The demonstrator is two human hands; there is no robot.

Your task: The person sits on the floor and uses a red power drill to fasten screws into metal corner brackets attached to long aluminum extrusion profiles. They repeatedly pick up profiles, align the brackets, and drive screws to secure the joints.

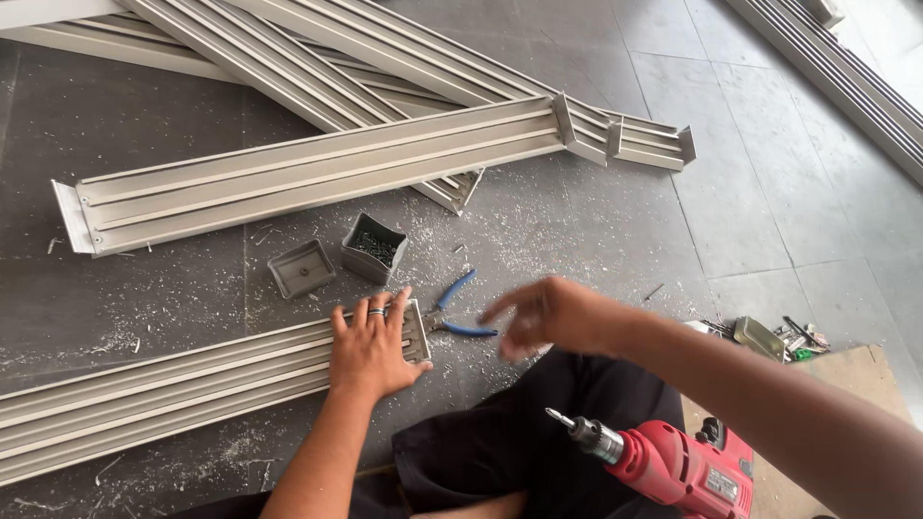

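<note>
Presently the left hand (370, 348) lies flat, fingers spread, pinning the end of the aluminium track (192, 380) on the floor. The right hand (548, 315), blurred, empty, fingers loosely apart, hovers by the blue-handled pliers (452, 312); likely a fetching step, calling for a clean grasp. The drill (673, 463) is cut off at the frame edge; the small box's (373, 248) contents are indistinct.

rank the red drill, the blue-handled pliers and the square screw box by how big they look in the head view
1. red drill, though it lies nearest the camera, which inflates it
2. blue-handled pliers and square screw box: too close to rank
</note>
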